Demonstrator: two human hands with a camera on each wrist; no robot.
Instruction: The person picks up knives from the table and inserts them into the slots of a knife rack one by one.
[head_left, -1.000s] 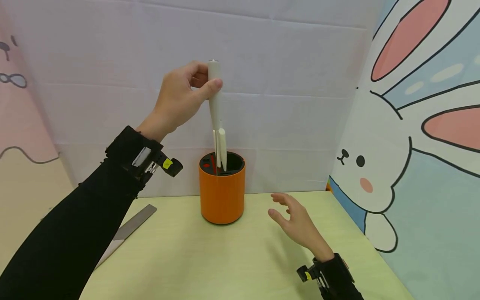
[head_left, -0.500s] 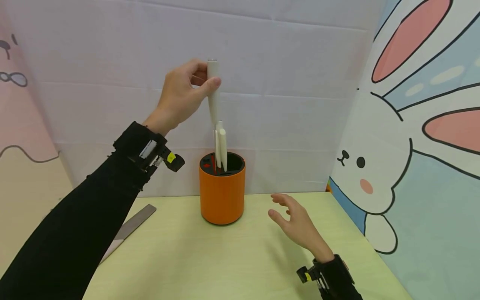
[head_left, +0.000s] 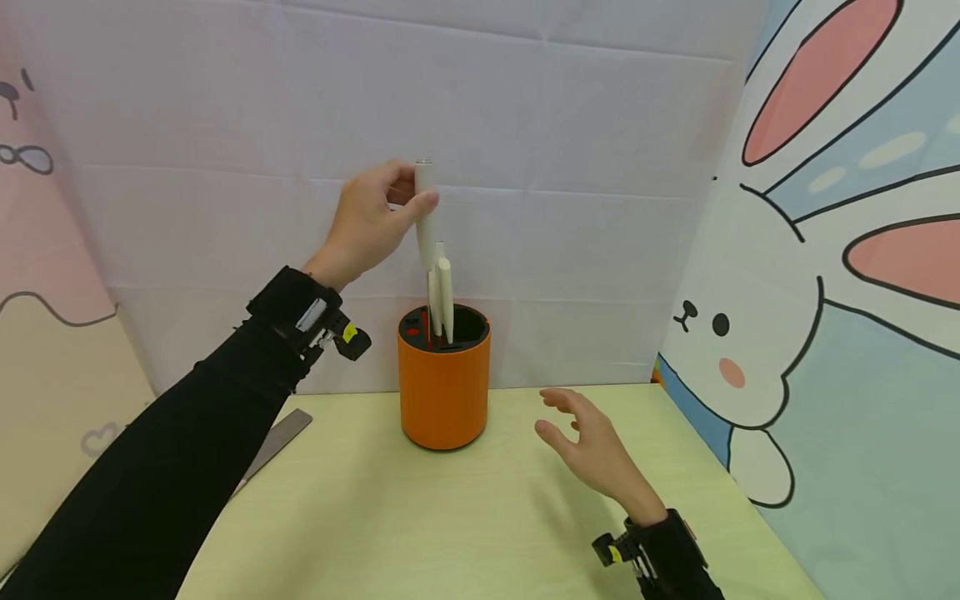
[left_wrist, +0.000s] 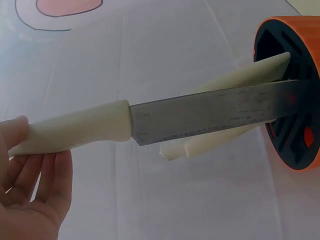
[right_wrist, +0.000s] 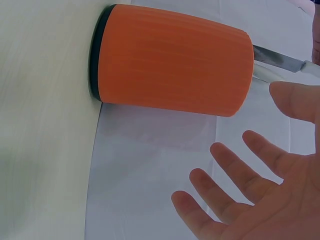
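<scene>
My left hand point(head_left: 371, 221) pinches the top of a knife's cream handle point(head_left: 424, 179) between thumb and fingers. This knife stands upright above an orange round knife block point(head_left: 444, 400). In the left wrist view, its broad steel blade point(left_wrist: 205, 115) runs down into the black slotted top point(left_wrist: 285, 55), so the tip is hidden. Several other cream knife handles point(head_left: 446, 292) stick out of the block beside it. My right hand point(head_left: 592, 446) hovers to the right of the block, fingers spread and holding nothing; the right wrist view shows its fingers apart from the orange wall.
A knife with a grey blade point(head_left: 281, 437) lies on the pale yellow table point(head_left: 420, 517) left of the block, partly hidden by my left sleeve. White cloth point(head_left: 562, 250) hangs behind the block. A rabbit-printed panel point(head_left: 862, 400) borders the table's right side.
My left hand has moved down with the knife, which now reaches deeper into the block. My left sleeve covers more of the knife on the table. The right hand has stayed in place.
</scene>
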